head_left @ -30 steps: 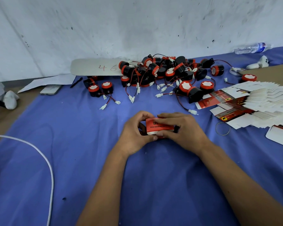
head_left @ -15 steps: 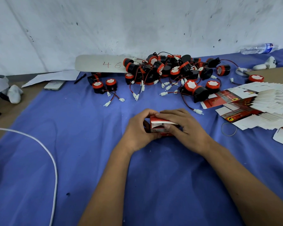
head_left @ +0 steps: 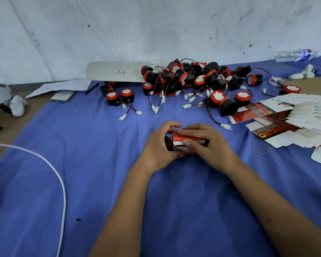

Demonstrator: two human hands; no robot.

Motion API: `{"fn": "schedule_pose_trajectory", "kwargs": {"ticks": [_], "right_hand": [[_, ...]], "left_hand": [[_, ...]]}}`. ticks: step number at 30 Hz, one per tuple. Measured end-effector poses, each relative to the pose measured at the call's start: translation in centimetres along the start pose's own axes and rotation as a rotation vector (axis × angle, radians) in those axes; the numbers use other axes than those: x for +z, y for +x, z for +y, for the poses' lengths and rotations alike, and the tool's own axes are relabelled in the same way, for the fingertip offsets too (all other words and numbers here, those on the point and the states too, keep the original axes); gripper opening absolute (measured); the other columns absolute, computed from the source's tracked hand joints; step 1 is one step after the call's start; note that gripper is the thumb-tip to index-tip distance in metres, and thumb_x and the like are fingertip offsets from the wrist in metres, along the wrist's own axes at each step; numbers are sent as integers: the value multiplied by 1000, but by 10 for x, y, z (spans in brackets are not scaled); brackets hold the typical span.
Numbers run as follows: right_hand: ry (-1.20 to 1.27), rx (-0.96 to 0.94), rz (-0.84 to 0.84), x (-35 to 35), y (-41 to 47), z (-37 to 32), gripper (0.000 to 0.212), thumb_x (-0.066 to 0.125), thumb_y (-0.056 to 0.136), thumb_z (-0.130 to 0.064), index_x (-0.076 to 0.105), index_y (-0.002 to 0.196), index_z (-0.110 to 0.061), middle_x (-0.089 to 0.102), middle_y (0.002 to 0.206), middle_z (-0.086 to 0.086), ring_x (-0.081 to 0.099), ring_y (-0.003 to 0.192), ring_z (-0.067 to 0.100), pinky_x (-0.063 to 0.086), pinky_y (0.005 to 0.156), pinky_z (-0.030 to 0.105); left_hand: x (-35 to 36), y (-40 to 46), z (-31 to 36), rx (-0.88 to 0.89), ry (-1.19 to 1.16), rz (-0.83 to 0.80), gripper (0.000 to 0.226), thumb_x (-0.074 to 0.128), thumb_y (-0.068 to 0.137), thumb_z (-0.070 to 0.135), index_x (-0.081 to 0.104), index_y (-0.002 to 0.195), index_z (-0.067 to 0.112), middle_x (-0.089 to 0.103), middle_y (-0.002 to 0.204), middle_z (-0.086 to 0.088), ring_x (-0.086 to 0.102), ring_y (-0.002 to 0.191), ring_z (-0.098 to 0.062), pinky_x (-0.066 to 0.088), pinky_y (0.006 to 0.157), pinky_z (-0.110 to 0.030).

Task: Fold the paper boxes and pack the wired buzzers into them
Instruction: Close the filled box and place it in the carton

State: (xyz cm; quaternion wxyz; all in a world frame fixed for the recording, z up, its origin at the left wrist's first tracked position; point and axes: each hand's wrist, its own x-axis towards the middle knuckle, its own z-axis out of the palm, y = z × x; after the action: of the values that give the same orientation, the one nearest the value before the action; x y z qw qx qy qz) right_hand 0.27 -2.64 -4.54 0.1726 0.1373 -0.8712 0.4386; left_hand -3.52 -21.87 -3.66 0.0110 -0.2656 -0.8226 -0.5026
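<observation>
Head view, one moment, as we log it, with every place given from the red and white paper box. Item one, the box itself: we find it folded up into shape and held low over the blue cloth, at the middle of the table. Item two, the left hand: we record it at the box's left end, fingers curled over the top edge and thumb underneath, gripping it. Item three, the right hand: it lies across the box's top and right side, fingers laid over the upper face and thumb pressing the front white strip, so it too grasps the box. Item four, the heap of wired buzzers: black bodies with red rims, red and black leads and white plugs, piled beyond the box toward the wall, with a pair of buzzers lying apart, beyond the box and to its left. Item five, the fanned stack of flat unfolded boxes: to the right of the box and a little beyond it. Item six, a rubber band: just right of the box on the cloth. Item seven, a white cable: well to the left of the box, curving toward us. Item eight, a water bottle: far beyond the box to the right, lying on its side.
</observation>
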Motion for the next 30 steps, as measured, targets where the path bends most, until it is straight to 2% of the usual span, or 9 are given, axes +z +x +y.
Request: {"fn": "schedule_pose_trajectory", "kwargs": {"ticks": [2, 5, 10, 14, 16, 19, 23, 27, 30], "right_hand": [[224, 115, 53, 1, -1, -2, 23, 79, 87, -15, 80, 106, -27, 65, 123, -9, 61, 117, 10, 54, 95, 35], [321, 139, 141, 2, -2, -1, 12, 84, 79, -9, 81, 89, -14, 66, 116, -4, 65, 109, 9, 58, 85, 30], [187, 39, 0, -10, -1, 4, 24, 73, 90, -5, 79, 100, -26, 66, 121, -5, 62, 115, 10, 53, 91, 26], [211, 26, 124, -13, -5, 10, 15, 79, 85, -4, 80, 95, -14, 74, 115, -5, 67, 113, 7, 61, 82, 34], [182, 26, 163, -12, -7, 11, 11, 81, 82, -4, 79, 89, -12, 74, 111, -6, 67, 114, 6, 62, 81, 36], [99, -26, 118, -17, -7, 13, 11, 81, 82, -5, 81, 92, -11, 73, 115, -4, 60, 126, 6, 58, 93, 30], [-91, -168, 106, -22, -10, 12, 17, 82, 82, -4, 81, 97, -10, 72, 121, 3, 56, 132, 18, 51, 100, 20], [-172, -184, 97, -17, -12, 11, 17, 83, 80, -3, 80, 96, -9, 71, 124, 7, 60, 127, 20, 55, 101, 36], [-201, -187, 127, -17, -13, 9, 13, 84, 80, -5, 79, 92, -8, 73, 119, 6, 68, 115, 18, 59, 90, 42]], "left_hand": [[1, 0, -1, 4, -2, -1, 76, 94, 68, 10, 57, 132, 26, 66, 119, 14, 62, 79, 3, 55, 77, -18], [2, 1, 0, 14, -18, 15, 76, 94, 67, 7, 56, 131, 24, 68, 120, 9, 63, 85, 5, 51, 74, -13], [-1, 0, -2, 25, -70, 168, 51, 90, 70, 6, 66, 112, 23, 70, 119, 12, 64, 105, -11, 60, 78, -34], [1, 1, -4, 73, -84, 193, 28, 85, 72, -4, 75, 92, 14, 77, 108, 9, 68, 111, -13, 58, 90, -41], [3, 1, -5, 108, -46, 208, 24, 85, 72, -6, 78, 87, 11, 77, 104, 10, 68, 108, -10, 56, 91, -37], [3, 1, -6, 183, 60, 231, 21, 87, 73, -3, 78, 84, 14, 76, 103, 16, 65, 105, -8, 52, 92, -27], [5, 2, -4, 285, 184, 259, 17, 87, 74, 2, 76, 78, 13, 78, 103, 10, 65, 104, -15, 51, 93, -28], [9, 1, -5, 283, 198, 257, 16, 87, 74, -1, 74, 73, 8, 78, 105, 5, 66, 106, -18, 52, 96, -34], [12, 0, -5, 250, 191, 236, 14, 86, 75, -1, 75, 76, 6, 78, 110, 2, 65, 114, -18, 51, 100, -39]]}}
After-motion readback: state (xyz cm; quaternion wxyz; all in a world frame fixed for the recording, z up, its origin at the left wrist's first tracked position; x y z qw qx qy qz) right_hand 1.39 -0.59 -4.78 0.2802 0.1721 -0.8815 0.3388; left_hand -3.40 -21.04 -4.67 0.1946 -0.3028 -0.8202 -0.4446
